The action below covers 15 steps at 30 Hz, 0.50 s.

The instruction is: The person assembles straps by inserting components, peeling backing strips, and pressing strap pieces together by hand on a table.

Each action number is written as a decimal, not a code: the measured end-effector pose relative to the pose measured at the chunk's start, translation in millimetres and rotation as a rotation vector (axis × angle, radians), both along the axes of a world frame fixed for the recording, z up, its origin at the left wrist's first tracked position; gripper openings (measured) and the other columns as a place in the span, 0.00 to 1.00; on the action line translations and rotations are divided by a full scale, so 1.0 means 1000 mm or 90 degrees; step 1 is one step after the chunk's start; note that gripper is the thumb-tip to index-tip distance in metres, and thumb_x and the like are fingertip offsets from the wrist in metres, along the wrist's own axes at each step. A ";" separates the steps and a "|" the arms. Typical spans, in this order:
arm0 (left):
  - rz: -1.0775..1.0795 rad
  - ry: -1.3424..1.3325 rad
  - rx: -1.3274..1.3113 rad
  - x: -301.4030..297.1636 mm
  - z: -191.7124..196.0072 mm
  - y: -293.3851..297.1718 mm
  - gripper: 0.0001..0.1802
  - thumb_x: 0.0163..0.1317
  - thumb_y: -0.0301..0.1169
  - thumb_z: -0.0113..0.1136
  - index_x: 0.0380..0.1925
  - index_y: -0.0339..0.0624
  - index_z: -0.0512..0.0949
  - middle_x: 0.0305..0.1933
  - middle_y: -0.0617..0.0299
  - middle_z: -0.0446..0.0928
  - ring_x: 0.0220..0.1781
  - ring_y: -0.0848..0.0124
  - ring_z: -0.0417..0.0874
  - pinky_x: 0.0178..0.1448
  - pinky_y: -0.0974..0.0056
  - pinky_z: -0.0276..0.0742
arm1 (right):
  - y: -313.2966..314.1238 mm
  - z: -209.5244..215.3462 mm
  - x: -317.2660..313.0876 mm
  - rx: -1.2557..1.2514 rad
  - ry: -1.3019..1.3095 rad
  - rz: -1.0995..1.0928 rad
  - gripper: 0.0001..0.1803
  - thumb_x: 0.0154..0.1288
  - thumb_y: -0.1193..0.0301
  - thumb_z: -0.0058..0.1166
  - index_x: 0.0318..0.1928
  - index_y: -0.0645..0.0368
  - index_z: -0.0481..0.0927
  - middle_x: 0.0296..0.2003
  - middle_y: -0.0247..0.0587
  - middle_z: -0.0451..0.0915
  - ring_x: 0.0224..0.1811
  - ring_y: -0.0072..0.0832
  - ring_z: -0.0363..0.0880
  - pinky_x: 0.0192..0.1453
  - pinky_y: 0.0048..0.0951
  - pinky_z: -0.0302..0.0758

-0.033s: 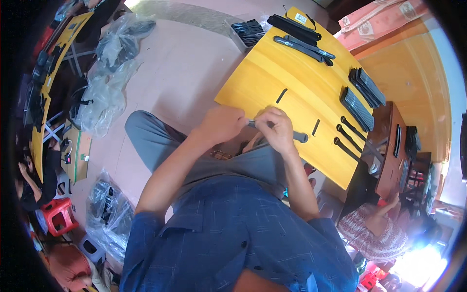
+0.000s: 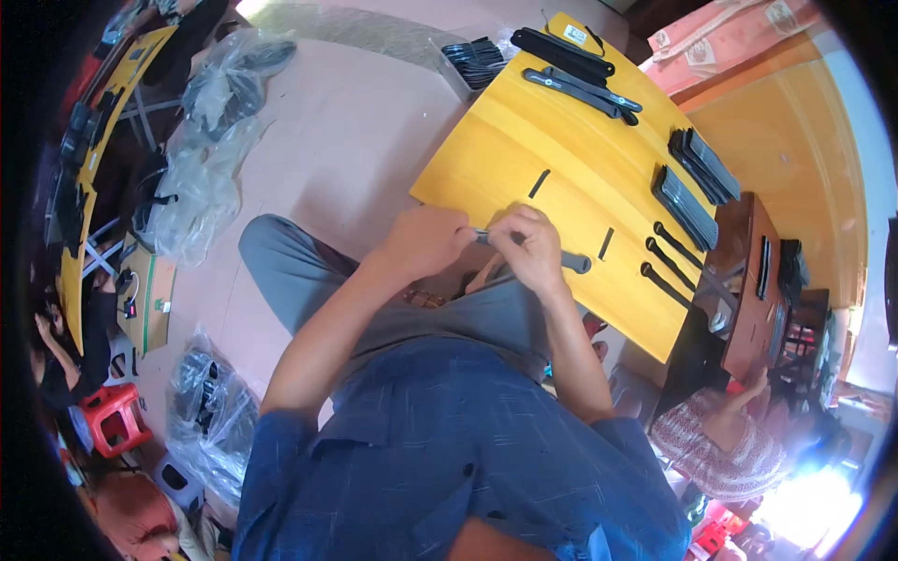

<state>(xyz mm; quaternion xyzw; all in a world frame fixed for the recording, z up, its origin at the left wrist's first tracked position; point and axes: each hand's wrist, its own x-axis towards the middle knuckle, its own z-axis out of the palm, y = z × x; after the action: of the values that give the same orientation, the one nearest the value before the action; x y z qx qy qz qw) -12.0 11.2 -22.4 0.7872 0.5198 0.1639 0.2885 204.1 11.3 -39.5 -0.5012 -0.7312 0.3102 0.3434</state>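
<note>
Between my two hands, at the near edge of the yellow table [image 2: 486, 154], is a dark grey strap [image 2: 576, 263]. Its rounded end with a slot sticks out past my right hand onto the tabletop. My left hand [image 2: 423, 241] is closed, pinching the other end of the strap. My right hand [image 2: 529, 243] pinches it a short way along, fingertips close to the left ones. The fingers hide most of the pinched part. Two short black strips [image 2: 540, 183] lie apart on the table just beyond and right of my right hand.
Three black straps with looped ends [image 2: 666, 284] lie at the table's right edge, near stacked dark straps [image 2: 686, 208]. Longer straps [image 2: 580, 92] lie at the far end. A bin of black pieces [image 2: 472, 65] adjoins the table. Plastic bags [image 2: 208, 178] and a red stool [image 2: 114, 418] are left; people sit both sides.
</note>
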 end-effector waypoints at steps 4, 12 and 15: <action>-0.016 -0.029 0.016 -0.001 -0.014 -0.008 0.17 0.71 0.41 0.54 0.34 0.40 0.83 0.34 0.44 0.84 0.40 0.43 0.85 0.44 0.42 0.79 | 0.003 0.001 -0.003 0.015 0.016 -0.044 0.01 0.56 0.73 0.64 0.29 0.55 0.85 0.27 0.40 0.80 0.34 0.38 0.81 0.40 0.38 0.76; 0.197 -0.383 -0.389 -0.001 -0.035 -0.032 0.24 0.75 0.46 0.57 0.25 0.40 0.76 0.20 0.62 0.76 0.17 0.72 0.73 0.22 0.64 0.67 | 0.008 -0.002 -0.001 -0.012 -0.019 -0.054 0.03 0.55 0.70 0.62 0.28 0.55 0.85 0.27 0.41 0.82 0.33 0.41 0.84 0.39 0.42 0.80; 0.206 -0.434 -0.389 0.017 -0.035 -0.034 0.24 0.76 0.48 0.57 0.23 0.44 0.75 0.20 0.69 0.73 0.16 0.82 0.68 0.19 0.70 0.59 | 0.009 -0.003 -0.002 -0.030 -0.102 -0.059 0.04 0.57 0.68 0.63 0.31 0.52 0.86 0.30 0.39 0.84 0.33 0.39 0.84 0.38 0.37 0.79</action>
<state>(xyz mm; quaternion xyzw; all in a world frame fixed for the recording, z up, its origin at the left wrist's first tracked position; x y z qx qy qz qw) 5.3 -23.2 -57.7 0.4769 0.5360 0.2947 0.6312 202.4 20.1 -42.1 -0.5659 -0.7248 0.2697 0.2858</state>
